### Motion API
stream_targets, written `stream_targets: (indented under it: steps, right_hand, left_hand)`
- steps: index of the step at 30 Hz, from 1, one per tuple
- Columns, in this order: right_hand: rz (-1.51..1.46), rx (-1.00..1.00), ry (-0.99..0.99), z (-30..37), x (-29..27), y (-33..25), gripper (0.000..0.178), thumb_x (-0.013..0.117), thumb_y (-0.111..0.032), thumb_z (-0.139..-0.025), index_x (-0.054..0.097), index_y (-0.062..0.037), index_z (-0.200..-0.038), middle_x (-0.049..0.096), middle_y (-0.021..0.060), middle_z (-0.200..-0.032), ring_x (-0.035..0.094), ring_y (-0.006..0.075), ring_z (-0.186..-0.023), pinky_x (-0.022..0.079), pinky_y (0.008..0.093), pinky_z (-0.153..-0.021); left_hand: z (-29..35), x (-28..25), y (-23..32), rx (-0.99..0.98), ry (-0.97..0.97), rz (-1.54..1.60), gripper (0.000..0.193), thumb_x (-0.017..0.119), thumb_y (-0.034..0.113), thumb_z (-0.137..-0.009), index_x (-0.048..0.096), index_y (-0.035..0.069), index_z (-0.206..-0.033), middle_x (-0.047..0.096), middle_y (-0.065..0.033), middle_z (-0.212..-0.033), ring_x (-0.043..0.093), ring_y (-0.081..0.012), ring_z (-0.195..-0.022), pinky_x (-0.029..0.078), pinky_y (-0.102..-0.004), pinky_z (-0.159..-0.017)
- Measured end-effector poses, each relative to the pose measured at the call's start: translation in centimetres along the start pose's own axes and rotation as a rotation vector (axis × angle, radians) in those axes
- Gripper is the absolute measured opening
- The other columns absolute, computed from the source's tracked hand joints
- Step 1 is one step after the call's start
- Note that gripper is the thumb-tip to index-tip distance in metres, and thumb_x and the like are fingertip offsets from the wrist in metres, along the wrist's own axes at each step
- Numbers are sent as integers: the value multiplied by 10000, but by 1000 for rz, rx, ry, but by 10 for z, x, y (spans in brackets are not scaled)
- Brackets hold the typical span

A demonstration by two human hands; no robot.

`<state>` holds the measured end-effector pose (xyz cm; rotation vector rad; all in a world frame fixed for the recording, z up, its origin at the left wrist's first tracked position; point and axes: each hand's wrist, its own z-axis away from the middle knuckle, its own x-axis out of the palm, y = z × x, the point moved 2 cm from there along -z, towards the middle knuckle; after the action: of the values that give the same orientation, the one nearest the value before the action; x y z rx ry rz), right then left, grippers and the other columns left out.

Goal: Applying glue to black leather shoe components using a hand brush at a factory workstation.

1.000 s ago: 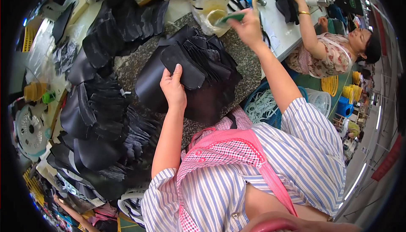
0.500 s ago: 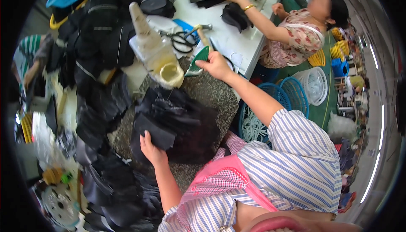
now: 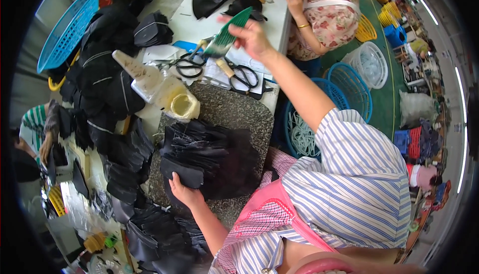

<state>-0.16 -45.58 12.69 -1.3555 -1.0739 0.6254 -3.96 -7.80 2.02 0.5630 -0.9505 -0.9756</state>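
My right hand point(image 3: 255, 43) is raised over the white table, its fingers closed round a green plastic spreader point(image 3: 225, 35). My left hand point(image 3: 187, 194) grips the near edge of a flat black leather-like piece point(image 3: 180, 173), thumb on top and the other fingers hidden beneath. Past it, a fanned stack of black pieces point(image 3: 197, 144) lies on a speckled stone slab point(image 3: 242, 107). Beyond the slab's far left edge lies a translucent bottle point(image 3: 155, 87) with a cone-shaped end and a yellowish round opening. Black-handled scissors point(image 3: 190, 67) and a second pair point(image 3: 245, 78) lie beyond the slab.
Heaps of black pieces point(image 3: 107, 64) crowd the left side. A blue basket point(image 3: 70, 29) stands far left. On the right, blue baskets point(image 3: 350, 87), one holding white strips, stand on the green floor. A co-worker in a floral top point(image 3: 329, 14) sits across the table.
My right hand has swung away from the bottle toward the far side of the table, carrying the spreader. My left hand stays on the black piece. The co-worker's arm has drawn back.
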Motion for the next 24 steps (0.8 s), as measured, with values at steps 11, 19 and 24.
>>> stream_targets:
  steps: [11, 19, 24]
  right_hand:
    - [-372, 379, -245, 77, 58, 46, 135, 492, -152, -795, 507, -36, -864, 588, 130, -869, 514, 62, -553, 360, 157, -420]
    - [-729, 524, -293, 94, 103, 29, 100, 455, -139, -814, 487, -67, -877, 575, 155, -875, 543, 123, -624, 378, 214, -477]
    - [-807, 540, -343, 105, 126, 22, 161, 493, -80, -759, 502, -48, -917, 554, 42, -767, 525, 110, -593, 374, 220, -446]
  left_hand:
    - [-1, 0, 3, 11, -77, -13, 298, 453, 163, -817, 439, -15, -1056, 514, -96, -983, 513, -177, -857, 421, -292, -751]
    - [9, -2, -3, 77, 4, 67, 300, 462, 181, -818, 433, -20, -1039, 509, -113, -988, 516, -197, -866, 428, -317, -756]
    - [15, 7, -7, 79, -6, 134, 324, 463, 178, -815, 421, -25, -1064, 496, -118, -1015, 504, -202, -890, 419, -309, -772]
